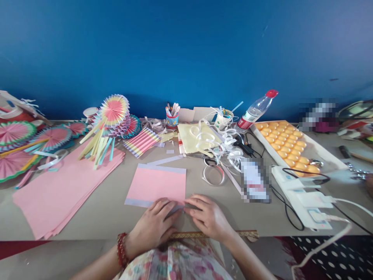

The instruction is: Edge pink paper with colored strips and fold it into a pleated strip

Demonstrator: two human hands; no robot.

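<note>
A pink sheet of paper with pale lilac edges lies flat on the grey table in front of me. My left hand and my right hand press on its near edge, fingertips pinching a narrow fold there. A red bead bracelet sits on my left wrist. Both hands meet at the middle of the fold.
A stack of pink sheets lies at the left, with pleated paper fans behind it. White paper strips, a pen cup, a plastic bottle, an orange tray, a power strip and cables fill the right.
</note>
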